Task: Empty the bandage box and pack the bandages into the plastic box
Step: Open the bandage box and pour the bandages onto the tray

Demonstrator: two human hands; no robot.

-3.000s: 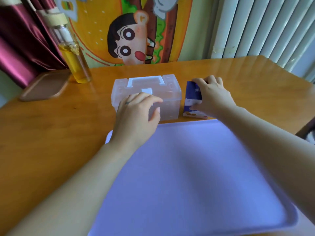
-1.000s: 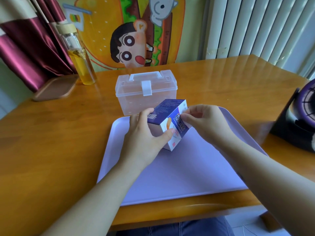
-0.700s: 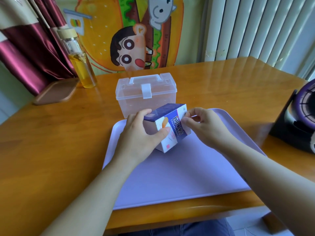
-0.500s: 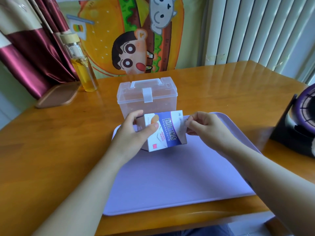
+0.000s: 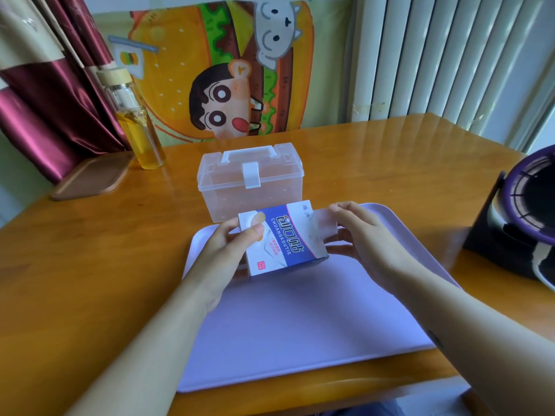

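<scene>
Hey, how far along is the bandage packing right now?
Done: nothing packed; no bandages show. In hand: the left hand holds the bandage box over the tray while the right hand pinches its end flap. Left: tip out the bandages, unlatch the closed plastic box, fill it.

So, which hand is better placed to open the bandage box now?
The right hand, probably. Its fingertips pinch the pale flap at the right end of the bandage box, while the left hand grips the other end and can steady it.
</scene>
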